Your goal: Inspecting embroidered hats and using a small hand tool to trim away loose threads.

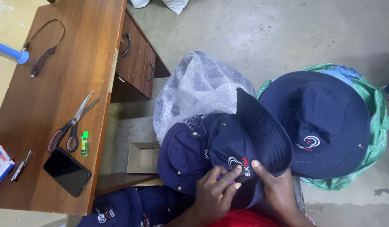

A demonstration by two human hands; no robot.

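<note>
Left hand (215, 191): I pinched the navy hat's (245, 138) crown fabric beside its white-and-red embroidered logo (240, 164).
Right hand (278, 187): I gripped that hat's brim, thumb on top.
Hat: on my lap.
Package: clear plastic bag (194, 88) behind it.

A black flat smartphone with a dark, blank screen (67, 171) lies on the brown wooden counter (55, 105) near its front edge. At the counter's left edge sits a small white, blue and red cardboard box (0, 164). An open plain brown carton (143, 157) stands on the floor beside the counter.
</note>
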